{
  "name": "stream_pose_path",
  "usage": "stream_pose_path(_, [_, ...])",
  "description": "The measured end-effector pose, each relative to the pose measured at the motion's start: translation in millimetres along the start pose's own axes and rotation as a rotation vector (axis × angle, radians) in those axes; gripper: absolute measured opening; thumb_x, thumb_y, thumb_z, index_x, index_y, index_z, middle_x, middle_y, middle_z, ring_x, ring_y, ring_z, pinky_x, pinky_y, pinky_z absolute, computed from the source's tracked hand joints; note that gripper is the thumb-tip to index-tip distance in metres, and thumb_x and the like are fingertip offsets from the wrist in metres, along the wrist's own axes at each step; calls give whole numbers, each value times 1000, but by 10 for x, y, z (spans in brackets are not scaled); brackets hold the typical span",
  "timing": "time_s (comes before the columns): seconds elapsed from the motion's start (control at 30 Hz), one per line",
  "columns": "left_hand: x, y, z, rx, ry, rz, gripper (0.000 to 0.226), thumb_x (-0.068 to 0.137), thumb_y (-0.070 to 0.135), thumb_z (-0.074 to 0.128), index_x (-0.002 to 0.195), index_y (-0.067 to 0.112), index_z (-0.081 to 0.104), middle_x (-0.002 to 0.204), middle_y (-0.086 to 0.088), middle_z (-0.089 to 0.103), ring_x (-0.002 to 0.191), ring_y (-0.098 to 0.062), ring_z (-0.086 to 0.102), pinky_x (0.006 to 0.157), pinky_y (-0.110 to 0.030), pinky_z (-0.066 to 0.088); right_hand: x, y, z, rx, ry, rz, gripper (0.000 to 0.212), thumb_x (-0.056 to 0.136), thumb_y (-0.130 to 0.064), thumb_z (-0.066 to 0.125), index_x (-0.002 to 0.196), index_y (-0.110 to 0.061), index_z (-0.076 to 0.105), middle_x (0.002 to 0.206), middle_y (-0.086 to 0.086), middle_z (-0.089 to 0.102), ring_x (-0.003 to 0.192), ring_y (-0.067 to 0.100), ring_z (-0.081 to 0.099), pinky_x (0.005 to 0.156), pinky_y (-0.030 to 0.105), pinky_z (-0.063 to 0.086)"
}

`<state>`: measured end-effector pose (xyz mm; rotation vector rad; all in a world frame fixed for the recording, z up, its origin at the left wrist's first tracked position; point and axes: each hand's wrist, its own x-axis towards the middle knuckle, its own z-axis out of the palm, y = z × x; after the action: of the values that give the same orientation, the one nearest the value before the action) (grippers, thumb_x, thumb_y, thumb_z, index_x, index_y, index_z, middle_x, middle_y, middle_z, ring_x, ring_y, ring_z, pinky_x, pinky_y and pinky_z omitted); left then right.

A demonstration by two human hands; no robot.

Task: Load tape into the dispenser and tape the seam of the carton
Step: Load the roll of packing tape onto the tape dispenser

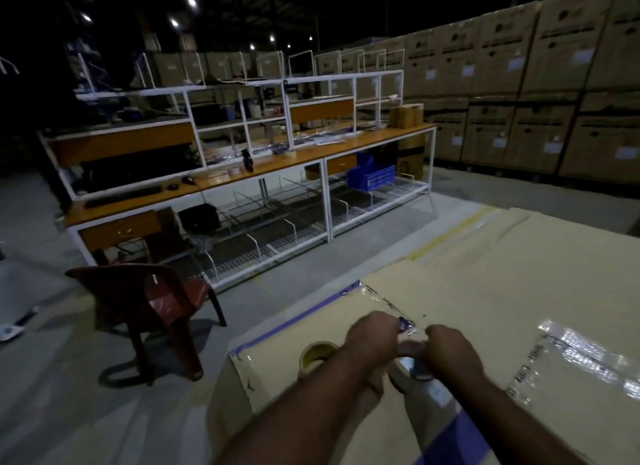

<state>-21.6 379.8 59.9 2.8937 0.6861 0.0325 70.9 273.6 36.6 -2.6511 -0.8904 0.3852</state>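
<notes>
Both hands, your left hand (372,336) and right hand (450,352), pinch something small and shiny I cannot identify above the carton (485,291); the tape roll (317,355) lies loose, so loading and seam taping appear unfinished.

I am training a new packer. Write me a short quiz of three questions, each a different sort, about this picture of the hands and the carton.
1. True or false: both hands are together over the carton.
2. Which lies on the carton beside the left forearm? A) tape roll B) keyboard C) blue crate
3. What piece of furniture stands on the floor left of the carton?

Key
1. True. The hands meet over the carton top; the small thing they work on is too hidden to name.
2. A. The keyboard and the blue crate are at the workbench.
3. A red chair.
</notes>
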Motion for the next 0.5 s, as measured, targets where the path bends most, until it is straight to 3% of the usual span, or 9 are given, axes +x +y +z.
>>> stream_pose_path(0.1, [-45,-211,-100,28,26,-102,28,89,10,57,116,14,64,116,-9,63,107,-28,61,86,-39,52,-24,-259,-53,78,75,-141,14,81,-28,67,83,-15,68,87,7,70,93,26,68,64,25,37])
stream_pose_path(0.17, [-103,-373,-151,46,40,-176,30,89,9,56,117,17,63,118,-5,63,106,-24,61,87,-38,54,-44,-443,-17,109,84,-255,18,87,-25,58,91,-14,72,92,8,73,96,28,66,66,26,37])
stream_pose_path(0.27, [-205,-646,-235,84,-27,-238,33,87,16,58,120,17,61,122,-6,62,110,-25,59,89,-42,55,-100,-770,69,149,50,-332,28,92,-31,58,110,-14,71,109,10,73,105,27,64,80,28,46])
stream_pose_path(0.4, [-382,-956,-192,52,-188,-315,45,83,42,61,119,16,57,122,-6,59,109,-25,58,88,-40,53,-159,-1070,263,102,-57,-341,35,92,-32,60,119,-10,64,117,10,68,110,26,62,90,32,49])
stream_pose_path(0.5, [-525,-1075,-46,60,-210,-345,30,90,26,56,116,11,57,124,-11,60,110,-27,58,87,-37,50,-213,-1143,440,25,-108,-336,31,87,-29,65,114,-12,63,112,9,66,104,25,64,85,34,52])
